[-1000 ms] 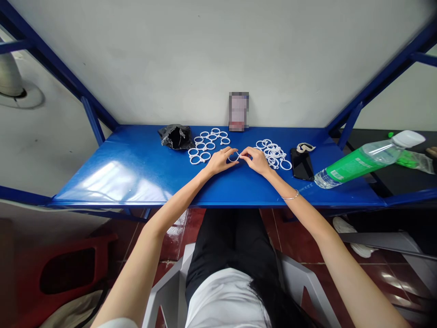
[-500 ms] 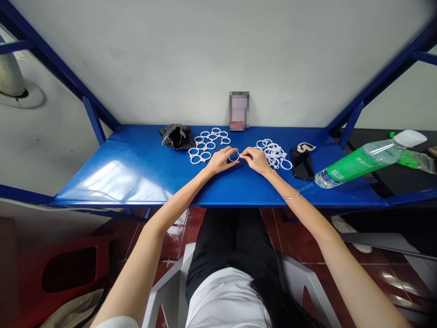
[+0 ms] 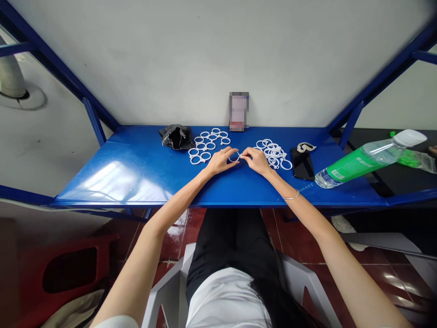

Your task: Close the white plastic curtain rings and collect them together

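Between my hands is a white ring, low over the blue table. My left hand curls its fingers and thumb around the ring's left side. My right hand pinches the ring's right edge, where a small white knob shows. Left of my hands, several white rings lie spread flat in rows. More white rings are heaped loosely beyond my right hand, some overlapping. The fingertips hide part of the held ring.
A crumpled black plastic bag sits at the back left. A phone-like screen leans on the wall. At right are a black phone, a beige strap-like item and a tilted-looking bottle with a green label. Blue frame bars flank the table.
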`<state>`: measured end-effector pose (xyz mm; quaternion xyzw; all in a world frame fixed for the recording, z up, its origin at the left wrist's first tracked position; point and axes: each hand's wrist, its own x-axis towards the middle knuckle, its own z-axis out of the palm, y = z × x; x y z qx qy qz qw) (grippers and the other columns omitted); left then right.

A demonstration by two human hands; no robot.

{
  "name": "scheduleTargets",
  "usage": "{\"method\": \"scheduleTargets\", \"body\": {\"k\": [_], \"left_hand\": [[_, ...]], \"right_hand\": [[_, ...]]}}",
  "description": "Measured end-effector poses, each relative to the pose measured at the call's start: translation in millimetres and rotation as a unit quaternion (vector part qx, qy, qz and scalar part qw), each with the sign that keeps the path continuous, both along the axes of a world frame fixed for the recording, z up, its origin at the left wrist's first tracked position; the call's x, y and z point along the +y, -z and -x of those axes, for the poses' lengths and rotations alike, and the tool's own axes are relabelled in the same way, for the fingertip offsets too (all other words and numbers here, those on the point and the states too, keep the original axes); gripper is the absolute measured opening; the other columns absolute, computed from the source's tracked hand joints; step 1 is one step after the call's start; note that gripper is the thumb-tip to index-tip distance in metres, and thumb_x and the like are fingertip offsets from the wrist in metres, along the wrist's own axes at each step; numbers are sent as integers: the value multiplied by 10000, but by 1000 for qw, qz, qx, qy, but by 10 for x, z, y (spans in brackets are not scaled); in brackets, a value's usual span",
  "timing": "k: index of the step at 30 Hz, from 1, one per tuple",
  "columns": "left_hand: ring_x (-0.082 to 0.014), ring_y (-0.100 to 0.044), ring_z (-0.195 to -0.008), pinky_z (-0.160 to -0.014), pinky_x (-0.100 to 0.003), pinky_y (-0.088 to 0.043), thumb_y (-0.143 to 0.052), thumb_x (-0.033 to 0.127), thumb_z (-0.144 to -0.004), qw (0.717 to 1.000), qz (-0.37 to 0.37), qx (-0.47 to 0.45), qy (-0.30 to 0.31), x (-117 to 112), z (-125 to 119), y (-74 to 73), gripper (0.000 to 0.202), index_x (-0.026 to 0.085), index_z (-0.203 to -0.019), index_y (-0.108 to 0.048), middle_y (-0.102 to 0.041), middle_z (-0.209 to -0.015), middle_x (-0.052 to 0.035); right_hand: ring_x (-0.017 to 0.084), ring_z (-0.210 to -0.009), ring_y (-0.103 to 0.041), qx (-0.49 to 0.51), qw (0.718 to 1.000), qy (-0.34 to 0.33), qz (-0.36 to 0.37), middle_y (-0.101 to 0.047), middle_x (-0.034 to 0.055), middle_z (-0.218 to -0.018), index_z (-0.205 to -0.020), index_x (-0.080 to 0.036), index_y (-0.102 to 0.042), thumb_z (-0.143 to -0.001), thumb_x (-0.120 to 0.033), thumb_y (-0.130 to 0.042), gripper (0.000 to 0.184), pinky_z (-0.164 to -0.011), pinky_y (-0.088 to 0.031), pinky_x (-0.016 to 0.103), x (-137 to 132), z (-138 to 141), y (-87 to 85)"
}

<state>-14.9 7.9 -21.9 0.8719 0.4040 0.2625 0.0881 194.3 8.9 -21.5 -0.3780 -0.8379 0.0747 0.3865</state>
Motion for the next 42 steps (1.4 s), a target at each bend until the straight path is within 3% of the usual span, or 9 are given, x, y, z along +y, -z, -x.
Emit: {"method": "scheduleTargets", "body": {"k": [31, 42], "left_hand": [[-197, -660, -957, -720, -260, -513, -573, 440, -919, 1000, 10, 3, 1, -20, 4, -36, 443, 187, -1282, -551, -636, -1214, -91], [-199, -664, -983, -765, -266, -531, -567, 437, -925, 1000, 15, -11, 1, 8, 24, -13, 466, 176, -1309, -529, -632, -1222, -102]], "right_hand": [[222, -736, -662, -1, 1000, 0, 12, -715, 53, -796, -760, -224, -584, -937, -299, -552, 195, -676, -490, 335, -6, 9, -15], [191, -643, -627, -1, 1000, -6, 29, -693, 39, -750, -907, -215, -655, -926, -362, -569, 172, -637, -498, 317, -34, 7, -76]]}}
